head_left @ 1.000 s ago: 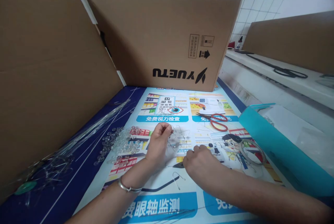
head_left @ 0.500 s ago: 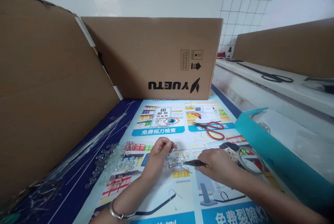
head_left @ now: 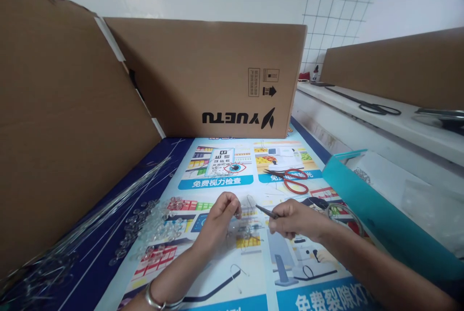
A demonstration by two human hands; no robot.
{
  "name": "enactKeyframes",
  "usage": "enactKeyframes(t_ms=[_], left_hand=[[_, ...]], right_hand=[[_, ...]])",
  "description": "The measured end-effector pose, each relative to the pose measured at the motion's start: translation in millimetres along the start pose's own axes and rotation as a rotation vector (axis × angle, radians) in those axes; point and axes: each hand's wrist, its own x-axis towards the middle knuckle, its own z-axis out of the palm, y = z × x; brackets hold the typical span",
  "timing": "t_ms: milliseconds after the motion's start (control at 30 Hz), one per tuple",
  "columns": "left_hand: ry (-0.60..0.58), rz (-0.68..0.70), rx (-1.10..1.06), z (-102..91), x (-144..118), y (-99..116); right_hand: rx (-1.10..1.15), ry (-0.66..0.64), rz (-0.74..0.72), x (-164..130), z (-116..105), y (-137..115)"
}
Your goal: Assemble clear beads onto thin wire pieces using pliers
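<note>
Left hand [head_left: 222, 217] pinches beaded wire piece [head_left: 249, 228] between thumb and forefinger; rest spreads just right of them, well in from far edge of worktop [head_left: 217, 282]. Right hand [head_left: 296, 219] grasps dark pliers [head_left: 267, 211], tips near piece.

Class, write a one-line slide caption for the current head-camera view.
Left hand pinching thin wirework, right hand holding pliers, with loose clear beads and red-handled scissors on the poster-covered surface.

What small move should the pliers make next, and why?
Probably ease the pliers slightly toward the wire loop: the right hand holds their tip close beside it, contact unclear, while the left hand seems to pinch the beaded wire piece steady.
</note>
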Motion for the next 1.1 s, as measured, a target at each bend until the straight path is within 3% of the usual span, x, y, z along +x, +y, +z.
enactKeyframes(t_ms=[233,400,600,733,867,1100], left_hand=[[-0.112,-0.088,-0.016,-0.2,-1.5,2.2],[-0.106,-0.065,0.005,-0.1,-0.4,2.2],[-0.090,-0.047,0.110,1.2,0.9,7.9],[-0.091,-0.008,0.189,3.1,1.5,11.9],[-0.083,0.001,0.221,2.6,1.4,11.7],[0.038,-0.085,0.136,-1.9,1.6,3.2]], right_hand=[[0.156,-0.049,0.026,20.4,-0.6,8.3],[0.016,-0.070,0.014,25.8,2.4,10.8],[-0.628,0.246,-0.178,22.1,-1.1,0.0],[-0.860,0.359,-0.230,21.6,4.3,-13.5],[-0.949,0.413,-0.219,28.1,9.6,-19.2],[-0.942,0.514,-0.157,21.6,3.6,-15.1]])
